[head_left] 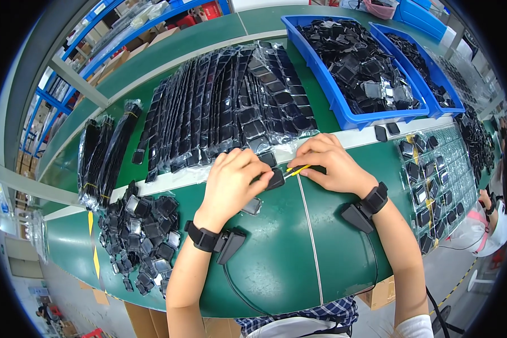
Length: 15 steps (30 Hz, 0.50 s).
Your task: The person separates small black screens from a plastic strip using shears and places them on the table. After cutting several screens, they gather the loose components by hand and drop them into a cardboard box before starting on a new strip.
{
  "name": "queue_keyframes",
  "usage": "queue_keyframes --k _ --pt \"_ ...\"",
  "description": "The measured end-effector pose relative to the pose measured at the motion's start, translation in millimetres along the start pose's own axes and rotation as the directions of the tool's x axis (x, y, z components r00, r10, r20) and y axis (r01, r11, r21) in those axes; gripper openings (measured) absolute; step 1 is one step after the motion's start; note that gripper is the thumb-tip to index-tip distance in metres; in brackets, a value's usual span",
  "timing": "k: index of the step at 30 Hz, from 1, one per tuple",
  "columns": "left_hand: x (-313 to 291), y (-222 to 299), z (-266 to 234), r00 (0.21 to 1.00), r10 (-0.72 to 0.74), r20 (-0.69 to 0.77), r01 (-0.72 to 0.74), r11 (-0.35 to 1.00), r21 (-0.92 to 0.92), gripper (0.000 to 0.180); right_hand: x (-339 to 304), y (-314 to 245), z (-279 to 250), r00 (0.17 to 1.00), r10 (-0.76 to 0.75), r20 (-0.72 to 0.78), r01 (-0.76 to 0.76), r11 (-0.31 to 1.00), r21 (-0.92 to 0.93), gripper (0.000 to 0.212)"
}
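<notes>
My left hand (231, 183) pinches a small black square case (275, 179) with rounded corners between thumb and fingers. In my right hand (333, 166) is a slim yellow-and-black hand tool (298, 170), its exact kind unclear. The tool's thin metal tip points left and meets, or nearly meets, the edge of the case. Just beyond my left fingertips lies another black square piece (267, 159). A shiny, partly see-through square piece (253, 207) rests on the green table (270, 253) beside my left wrist.
Loose cases form a heap (143, 236) at left. Plastic-wrapped strips (208, 101) fill the far middle, with banded bundles (110, 152) beside them. Two blue bins (352, 120) (455, 107) of black pieces stand far right. A clear blister tray (456, 169) holds pieces at right.
</notes>
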State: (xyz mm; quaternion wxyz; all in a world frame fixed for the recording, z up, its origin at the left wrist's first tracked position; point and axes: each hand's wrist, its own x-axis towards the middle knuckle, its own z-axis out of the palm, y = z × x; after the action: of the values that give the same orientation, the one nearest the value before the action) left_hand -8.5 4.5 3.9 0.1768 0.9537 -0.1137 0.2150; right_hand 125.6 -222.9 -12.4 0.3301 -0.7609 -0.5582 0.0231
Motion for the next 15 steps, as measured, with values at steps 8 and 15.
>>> queue_keyframes --k 8,15 --pt "-5.4 -16.8 13.6 0.985 -0.161 0.059 0.171 0.952 -0.255 0.015 3.3 -1.5 1.4 0.998 -0.025 0.056 0.026 0.999 -0.025 0.029" --pt "-3.8 -16.5 15.5 0.98 -0.178 0.095 0.196 0.948 -0.251 0.013 7.0 2.0 14.9 0.999 -0.045 -0.011 0.044 0.994 -0.1 0.027"
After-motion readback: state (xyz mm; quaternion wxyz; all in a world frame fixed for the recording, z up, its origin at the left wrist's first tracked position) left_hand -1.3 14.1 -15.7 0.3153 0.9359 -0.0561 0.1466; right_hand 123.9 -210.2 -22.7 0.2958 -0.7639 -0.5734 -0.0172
